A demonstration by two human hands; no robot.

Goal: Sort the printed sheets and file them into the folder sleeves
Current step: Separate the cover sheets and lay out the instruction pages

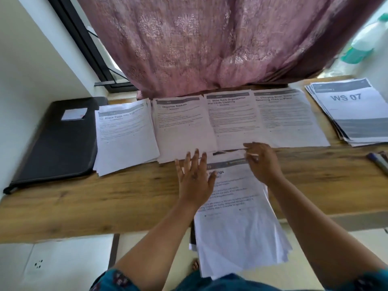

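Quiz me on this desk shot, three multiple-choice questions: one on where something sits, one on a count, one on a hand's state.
1. Where is the black folder?
A. table's far left end
B. under the WS 07 stack
C. on the floor

2. How many titled piles lie in the row between folder and WS 07 stack?
A. two
B. four
C. six

3. The left hand is:
A. fisted
B. holding a pen
C. open, fingers spread

Answers: 1 A, it lies beside the egg sheets. 2 B, four headings show. 3 C, fingers straight over paper.

Four sheet piles [210,122] lie in a row, black folder [58,141] lying flat at their left.
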